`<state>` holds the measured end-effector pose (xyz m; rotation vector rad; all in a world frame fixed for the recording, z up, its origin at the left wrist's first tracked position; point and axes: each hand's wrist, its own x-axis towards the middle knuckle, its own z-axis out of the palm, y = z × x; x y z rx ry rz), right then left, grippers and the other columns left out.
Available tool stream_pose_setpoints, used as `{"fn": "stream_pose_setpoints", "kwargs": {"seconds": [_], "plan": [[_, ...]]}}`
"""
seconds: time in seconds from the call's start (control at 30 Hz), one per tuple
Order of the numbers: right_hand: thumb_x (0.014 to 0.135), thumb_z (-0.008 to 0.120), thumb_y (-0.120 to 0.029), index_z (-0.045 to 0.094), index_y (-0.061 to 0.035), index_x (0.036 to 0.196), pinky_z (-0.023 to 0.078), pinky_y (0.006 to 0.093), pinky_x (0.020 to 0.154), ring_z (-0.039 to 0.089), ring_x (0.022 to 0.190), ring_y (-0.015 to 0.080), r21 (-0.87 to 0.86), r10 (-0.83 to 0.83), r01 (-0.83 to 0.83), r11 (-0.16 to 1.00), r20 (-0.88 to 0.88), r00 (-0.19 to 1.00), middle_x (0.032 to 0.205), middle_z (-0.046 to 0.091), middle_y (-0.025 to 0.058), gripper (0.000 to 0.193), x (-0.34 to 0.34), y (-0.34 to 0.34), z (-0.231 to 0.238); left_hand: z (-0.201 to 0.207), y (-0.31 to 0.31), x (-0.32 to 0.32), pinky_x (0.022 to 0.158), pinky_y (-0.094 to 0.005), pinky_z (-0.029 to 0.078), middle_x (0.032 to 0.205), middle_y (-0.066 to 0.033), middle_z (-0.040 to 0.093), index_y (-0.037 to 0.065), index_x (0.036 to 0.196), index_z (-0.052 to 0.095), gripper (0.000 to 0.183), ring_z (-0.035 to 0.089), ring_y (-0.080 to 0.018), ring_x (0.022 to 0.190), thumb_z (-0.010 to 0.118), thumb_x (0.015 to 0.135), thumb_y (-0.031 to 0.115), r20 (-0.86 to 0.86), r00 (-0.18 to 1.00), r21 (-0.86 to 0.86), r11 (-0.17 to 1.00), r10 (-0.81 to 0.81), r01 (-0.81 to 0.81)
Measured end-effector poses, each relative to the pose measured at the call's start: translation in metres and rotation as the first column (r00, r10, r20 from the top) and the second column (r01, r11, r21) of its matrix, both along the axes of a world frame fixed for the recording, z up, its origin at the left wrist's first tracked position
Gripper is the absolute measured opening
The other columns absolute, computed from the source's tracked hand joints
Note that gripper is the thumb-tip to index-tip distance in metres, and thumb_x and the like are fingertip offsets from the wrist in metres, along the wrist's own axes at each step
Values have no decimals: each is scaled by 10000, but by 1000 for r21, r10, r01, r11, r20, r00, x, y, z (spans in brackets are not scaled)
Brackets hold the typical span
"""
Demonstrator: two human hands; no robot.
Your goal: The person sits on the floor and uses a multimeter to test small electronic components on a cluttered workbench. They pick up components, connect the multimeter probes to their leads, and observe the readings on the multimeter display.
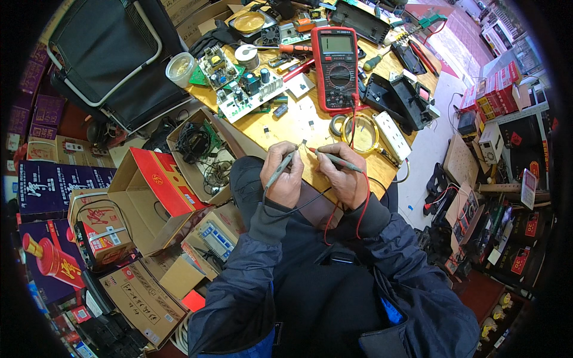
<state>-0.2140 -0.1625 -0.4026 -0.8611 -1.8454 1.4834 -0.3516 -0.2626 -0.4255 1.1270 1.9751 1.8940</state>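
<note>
Left hand [284, 176] closed around grey probe [280, 169], right hand [344, 176] closed around red-tipped probe [335, 159]. Both tips converge on a small black component [304, 142] on the bench [301, 122], just ahead of the fingers and between the two hands. Red multimeter [336, 67] lies further up the bench, leads running back to the hands. Green circuit board [249, 89] sits to its left.

Wooden bench [298, 128] bears multimeter [335, 68], circuit boards [248, 89] (green), magnifier [362, 132].
</note>
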Motion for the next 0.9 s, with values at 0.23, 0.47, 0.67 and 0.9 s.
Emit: {"fn": "stream_pose_setpoints", "kwargs": {"seconds": [0.23,0.47,0.67,0.9], "plan": [[1089,753,-110,749,51,1185,597,258,741,736,819,111,59,4,-5,998,22,1000,969,791,96,188,1,1,0,1,0,0,714,-282,573,1084,-93,713,1,1189,687,168,679,-120,829,755,1036,-10,-18,1000,-14,1000,19,-19],[1039,787,-95,774,42,1116,587,304,742,729,815,147,-18,-34,34,999,-7,999,934,783,115,158,-1,-1,1,1,0,0,717,-278,574,1094,-93,714,-1,1184,687,160,683,-121,841,753,1039,-13,-20,1000,-5,1000,6,-6],[1094,758,-119,749,48,1184,600,256,742,737,819,107,38,11,-11,999,15,1000,970,791,92,189,1,1,-1,0,0,0,725,-279,576,1105,-93,714,-1,1190,690,162,685,-123,855,750,1039,-13,-6,1000,1,1000,5,-5],[1095,752,-118,749,47,1185,599,254,744,743,824,111,44,13,-14,999,14,1000,969,791,93,188,1,1,-1,-1,0,1,726,-279,573,1110,-95,713,-5,1189,691,162,683,-124,858,749,1038,-12,21,1000,-4,1000,4,-4]]}}
